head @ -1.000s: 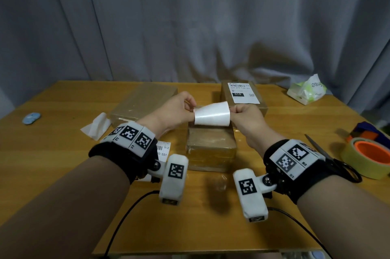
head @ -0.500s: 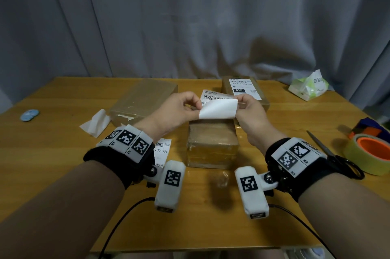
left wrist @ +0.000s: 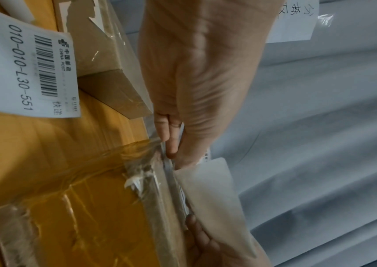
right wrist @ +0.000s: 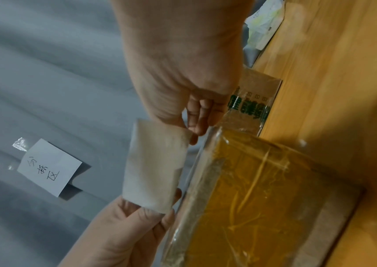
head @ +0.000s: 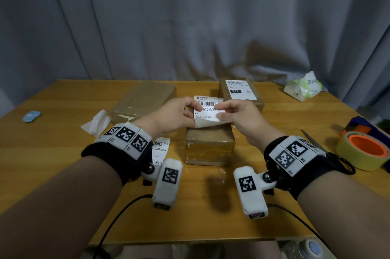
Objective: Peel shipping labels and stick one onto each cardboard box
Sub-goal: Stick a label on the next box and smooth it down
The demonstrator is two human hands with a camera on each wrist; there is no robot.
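Observation:
A white shipping label (head: pixel 207 108) with a barcode faces up between my hands above the small taped cardboard box (head: pixel 209 146). My left hand (head: pixel 190 111) pinches its left edge and my right hand (head: pixel 223 112) pinches its right edge. Blank backing paper (head: pixel 209 124) curls away under the label. From the wrists I see the left hand (left wrist: pixel 171 151) and right hand (right wrist: pixel 190 131) on the pale sheet (right wrist: pixel 153 168). A labelled box (head: pixel 240 91) stands at the back right, a flat unlabelled box (head: pixel 145 98) at the back left. Another label (head: pixel 161 149) lies on the table under my left wrist.
Crumpled white paper (head: pixel 96 123) lies left of the flat box, a blue disc (head: pixel 31 116) further left. Tape rolls (head: pixel 363 151) and scissors (head: pixel 312 140) lie at the right edge, a tissue pack (head: pixel 302 87) at the back right. A grey curtain hangs behind the wooden table (head: pixel 63 153).
The sheet was held with its blank side toward me; now the printed face shows and the backing has come away underneath. Both hands stay close together over the small box.

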